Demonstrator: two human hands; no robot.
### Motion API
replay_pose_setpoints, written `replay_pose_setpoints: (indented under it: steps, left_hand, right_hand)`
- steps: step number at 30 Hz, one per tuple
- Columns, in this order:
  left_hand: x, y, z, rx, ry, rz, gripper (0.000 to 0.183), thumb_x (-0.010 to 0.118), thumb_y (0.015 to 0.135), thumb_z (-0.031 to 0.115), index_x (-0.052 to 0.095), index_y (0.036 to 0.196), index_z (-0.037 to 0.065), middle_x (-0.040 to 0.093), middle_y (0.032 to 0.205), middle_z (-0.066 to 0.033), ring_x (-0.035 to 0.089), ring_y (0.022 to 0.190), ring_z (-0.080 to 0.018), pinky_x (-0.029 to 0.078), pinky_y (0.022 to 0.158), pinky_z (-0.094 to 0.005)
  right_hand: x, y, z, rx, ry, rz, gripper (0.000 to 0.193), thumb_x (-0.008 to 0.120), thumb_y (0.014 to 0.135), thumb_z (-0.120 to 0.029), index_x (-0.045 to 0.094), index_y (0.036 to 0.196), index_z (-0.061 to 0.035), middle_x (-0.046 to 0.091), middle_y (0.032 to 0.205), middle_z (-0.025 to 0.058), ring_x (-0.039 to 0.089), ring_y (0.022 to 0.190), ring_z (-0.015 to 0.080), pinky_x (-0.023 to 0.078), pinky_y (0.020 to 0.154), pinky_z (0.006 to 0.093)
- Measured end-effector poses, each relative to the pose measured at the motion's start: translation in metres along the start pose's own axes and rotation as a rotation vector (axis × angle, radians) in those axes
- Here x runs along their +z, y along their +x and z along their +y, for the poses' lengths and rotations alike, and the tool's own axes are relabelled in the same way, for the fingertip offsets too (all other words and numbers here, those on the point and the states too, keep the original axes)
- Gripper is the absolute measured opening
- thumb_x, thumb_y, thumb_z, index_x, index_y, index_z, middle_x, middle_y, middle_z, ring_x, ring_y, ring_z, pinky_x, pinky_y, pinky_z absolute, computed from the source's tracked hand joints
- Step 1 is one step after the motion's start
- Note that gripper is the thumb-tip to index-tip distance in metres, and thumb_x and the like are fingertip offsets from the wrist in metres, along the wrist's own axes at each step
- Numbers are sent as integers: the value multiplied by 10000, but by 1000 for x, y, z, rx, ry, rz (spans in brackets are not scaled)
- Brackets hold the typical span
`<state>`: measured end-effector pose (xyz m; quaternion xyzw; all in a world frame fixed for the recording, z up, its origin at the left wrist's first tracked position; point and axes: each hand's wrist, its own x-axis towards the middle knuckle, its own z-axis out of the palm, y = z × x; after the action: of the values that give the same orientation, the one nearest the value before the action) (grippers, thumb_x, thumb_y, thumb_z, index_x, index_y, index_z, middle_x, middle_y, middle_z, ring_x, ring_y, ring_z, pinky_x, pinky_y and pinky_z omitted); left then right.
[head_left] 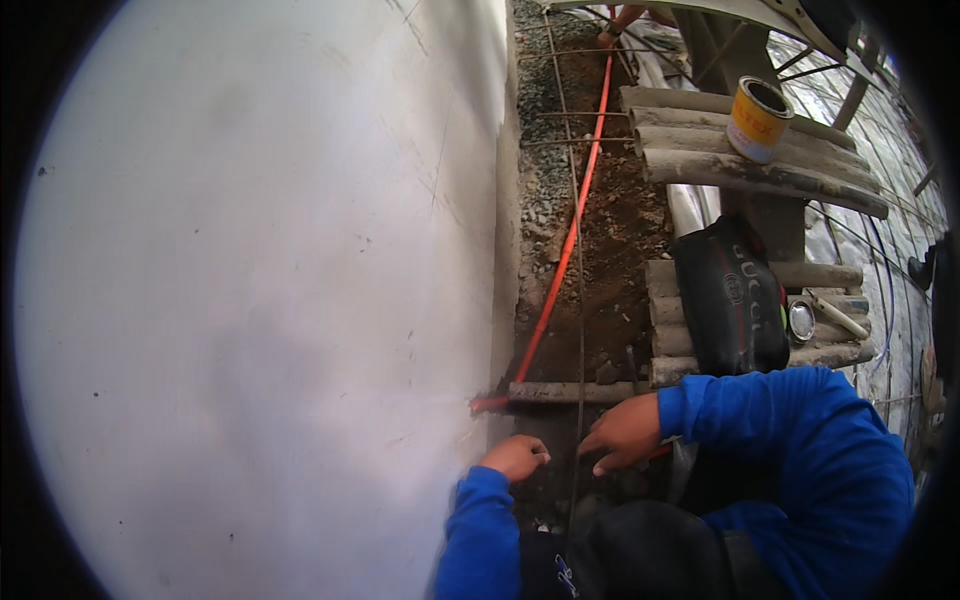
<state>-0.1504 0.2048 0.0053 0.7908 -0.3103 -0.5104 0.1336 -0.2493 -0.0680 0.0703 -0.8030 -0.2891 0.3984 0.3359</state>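
My left hand is low beside the white wall, its fingers curled together; whatever they may hold is too small to make out. To its right, my right hand reaches in with thumb and forefinger apart and nothing visible between them, close to a thin steel bar. Just beyond both hands a grey, dirt-covered pipe or rod lies crosswise. An orange conduit runs along the trench, and its near end bends left into the wall at an orange end piece.
The white wall fills the left side. Corrugated sheets stand on the right, bearing a yellow-and-white can, a black bag and a small round tin. Another person's hand touches the conduit's far end. Steel mesh lies at right.
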Motion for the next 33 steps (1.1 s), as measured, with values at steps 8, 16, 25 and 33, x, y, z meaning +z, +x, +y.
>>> replay_pose_setpoints:
  steps: [8,16,25,33]
  left_hand:
    - [18,14,-23,-43,30,11,255,692,940,300,772,1036,78,759,1021,-172,711,1004,-343,538,902,-446]
    - [17,9,-10,-20,49,-51,236,699,894,258,792,981,60,761,1011,-182,713,1003,-353,538,895,-461]
    - [6,-2,12,-76,42,-74,249,698,888,267,795,987,61,757,1019,-191,708,1014,-377,537,908,-468]
    - [11,6,1,-16,144,-48,273,701,888,278,796,1022,60,746,1064,-211,694,1051,-403,529,938,-476]
  right_hand:
    - [1,-4,-2,-21,-16,55,643,565,1012,-517,561,1442,-39,623,1388,212,576,1307,392,463,1099,487]
    - [1,-2,-2,-28,-25,17,657,573,1031,-501,544,1436,16,633,1314,274,582,1275,418,473,1083,480]
    - [6,3,3,-17,-31,37,651,558,1015,-533,574,1416,-21,654,1305,252,616,1231,423,491,1050,485]
    - [10,5,5,-7,3,47,662,566,1004,-547,589,1404,-19,660,1304,254,632,1213,415,496,1045,472]
